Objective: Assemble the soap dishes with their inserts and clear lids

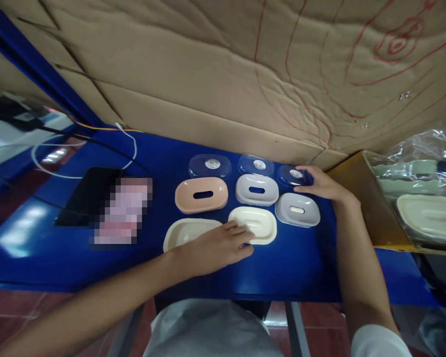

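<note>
My left hand reaches over the near left side of a cream oval tray, its fingers loosely stretched and apart. Partly under that hand and wrist is another cream oval dish. My right hand has its thumb and fingers around the right end of a clear lid with a round label. Two similar clear lids lie left of it. In front of the lids stand a peach slotted soap box base, a lavender one and a greyish-lavender one.
A cardboard box on the right holds more cream and green pieces and clear plastic wrap. At left lie a black tablet-like object, a blurred-out pink item and cables. A cardboard wall rises behind the blue table.
</note>
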